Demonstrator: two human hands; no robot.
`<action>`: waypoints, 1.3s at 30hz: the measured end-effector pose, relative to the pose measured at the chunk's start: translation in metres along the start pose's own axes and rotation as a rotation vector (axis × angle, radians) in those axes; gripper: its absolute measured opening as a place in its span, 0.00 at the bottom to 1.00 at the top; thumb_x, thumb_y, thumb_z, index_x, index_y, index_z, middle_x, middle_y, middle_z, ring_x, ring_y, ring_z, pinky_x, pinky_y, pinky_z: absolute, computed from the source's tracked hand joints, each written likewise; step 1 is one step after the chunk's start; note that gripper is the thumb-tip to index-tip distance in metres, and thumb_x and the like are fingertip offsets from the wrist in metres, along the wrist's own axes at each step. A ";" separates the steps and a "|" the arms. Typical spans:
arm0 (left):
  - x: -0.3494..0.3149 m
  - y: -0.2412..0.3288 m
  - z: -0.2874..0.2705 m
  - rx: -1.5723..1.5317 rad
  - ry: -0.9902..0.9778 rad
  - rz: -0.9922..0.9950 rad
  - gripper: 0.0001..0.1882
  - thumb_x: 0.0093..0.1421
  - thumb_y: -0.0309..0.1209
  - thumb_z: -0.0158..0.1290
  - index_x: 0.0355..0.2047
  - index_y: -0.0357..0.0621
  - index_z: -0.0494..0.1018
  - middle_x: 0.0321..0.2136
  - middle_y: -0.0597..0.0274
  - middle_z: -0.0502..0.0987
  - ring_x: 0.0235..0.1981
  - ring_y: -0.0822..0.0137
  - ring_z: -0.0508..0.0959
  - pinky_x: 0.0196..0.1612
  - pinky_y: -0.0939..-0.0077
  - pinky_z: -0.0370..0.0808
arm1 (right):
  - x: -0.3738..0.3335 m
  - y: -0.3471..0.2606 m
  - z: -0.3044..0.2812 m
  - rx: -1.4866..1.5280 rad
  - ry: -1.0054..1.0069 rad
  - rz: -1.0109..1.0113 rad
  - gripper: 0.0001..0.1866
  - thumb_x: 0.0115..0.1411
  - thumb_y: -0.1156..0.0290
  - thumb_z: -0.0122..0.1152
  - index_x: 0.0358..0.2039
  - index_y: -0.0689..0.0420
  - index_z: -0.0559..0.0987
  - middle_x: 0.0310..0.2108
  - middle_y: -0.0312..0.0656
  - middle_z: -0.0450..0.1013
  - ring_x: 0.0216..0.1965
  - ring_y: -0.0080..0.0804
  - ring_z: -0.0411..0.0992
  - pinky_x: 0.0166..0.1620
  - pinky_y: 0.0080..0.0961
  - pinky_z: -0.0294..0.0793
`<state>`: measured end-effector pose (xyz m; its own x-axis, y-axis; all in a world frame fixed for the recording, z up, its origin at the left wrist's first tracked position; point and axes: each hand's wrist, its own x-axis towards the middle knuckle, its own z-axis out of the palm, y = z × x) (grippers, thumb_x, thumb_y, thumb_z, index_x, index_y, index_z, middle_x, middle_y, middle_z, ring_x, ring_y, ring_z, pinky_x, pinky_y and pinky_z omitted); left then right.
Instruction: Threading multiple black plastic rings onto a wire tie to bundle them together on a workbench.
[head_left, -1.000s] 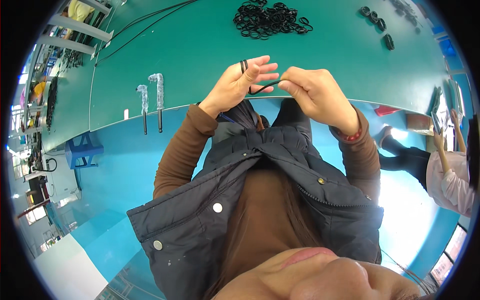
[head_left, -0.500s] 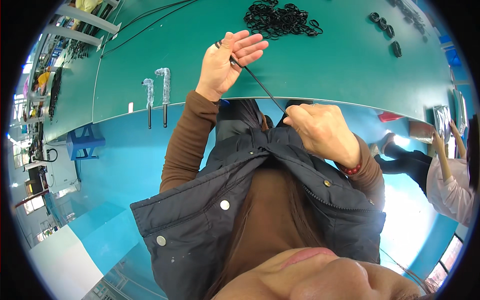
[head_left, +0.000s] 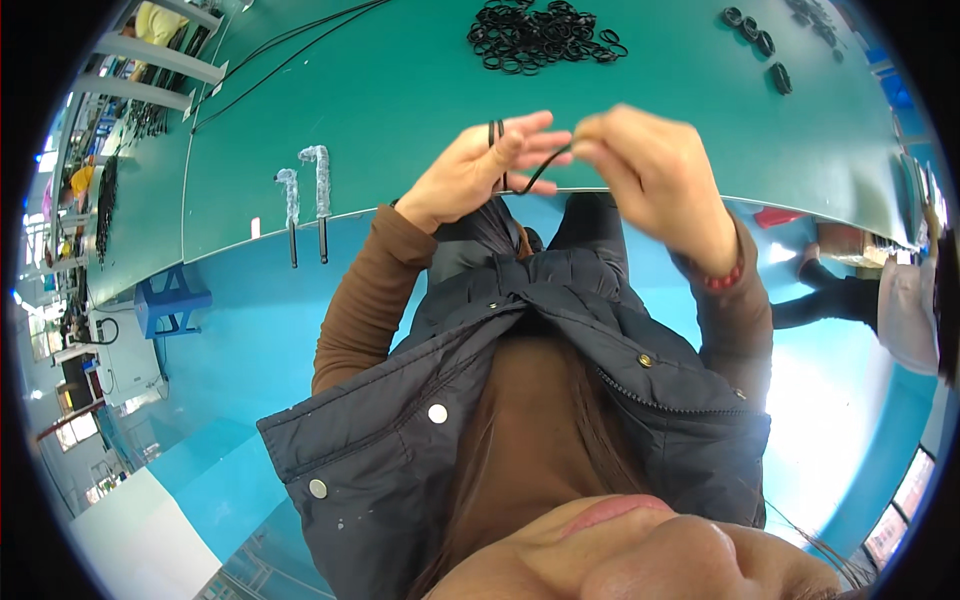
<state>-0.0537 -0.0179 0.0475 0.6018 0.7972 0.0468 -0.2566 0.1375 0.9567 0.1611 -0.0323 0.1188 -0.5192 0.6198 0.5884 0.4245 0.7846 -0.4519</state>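
A thin black cord [head_left: 529, 180] is looped around my left hand [head_left: 465, 178], crossing the palm below the fingers. That hand is raised with its fingers stretched out and apart, above the near edge of the green table [head_left: 400, 95]. To its right, my right hand [head_left: 655, 180] is closed, pinching the cord's free length between thumb and fingers. The cord runs in a slack curve from the left palm to this pinch. The right fingertips are smeared by motion. Beyond both hands lies a pile of coiled black cord rings [head_left: 540, 40].
Several separate black coils [head_left: 765, 43] lie at the far right. Two black rods with plastic-wrapped bent ends [head_left: 318, 175] stick out over the near edge. Long black cables [head_left: 290, 60] run across the far left. A blue stool [head_left: 172, 305] stands below. Another person [head_left: 905, 310] is at right.
My right hand has moved up and away from my body, still pinching the cord. My left hand has come down and tilted to the right. The cord, formerly taut, now curves slackly.
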 end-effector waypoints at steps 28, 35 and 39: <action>0.007 0.000 0.007 0.203 0.200 0.220 0.33 0.67 0.47 0.37 0.61 0.30 0.52 0.59 0.42 0.59 0.59 0.49 0.63 0.58 0.58 0.66 | -0.019 0.003 0.016 -0.031 -0.419 0.067 0.08 0.55 0.71 0.57 0.34 0.60 0.72 0.18 0.50 0.71 0.22 0.51 0.71 0.25 0.40 0.69; -0.003 0.009 0.023 0.051 -0.151 -0.112 0.30 0.67 0.43 0.40 0.57 0.26 0.54 0.50 0.43 0.69 0.38 0.58 0.79 0.38 0.72 0.80 | 0.016 0.047 0.017 0.210 -0.209 0.225 0.09 0.49 0.67 0.66 0.26 0.58 0.77 0.20 0.40 0.73 0.21 0.30 0.72 0.25 0.23 0.70; -0.008 0.015 0.019 -0.079 -0.204 -0.231 0.28 0.68 0.42 0.35 0.53 0.25 0.61 0.33 0.42 0.78 0.28 0.61 0.81 0.27 0.80 0.79 | -0.003 0.058 0.043 0.716 -0.260 0.387 0.10 0.57 0.66 0.61 0.28 0.60 0.77 0.20 0.32 0.70 0.23 0.15 0.66 0.26 0.16 0.67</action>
<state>-0.0482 -0.0334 0.0673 0.7885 0.6061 -0.1049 -0.1485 0.3530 0.9238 0.1550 0.0126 0.0617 -0.6251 0.7614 0.1720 0.0815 0.2828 -0.9557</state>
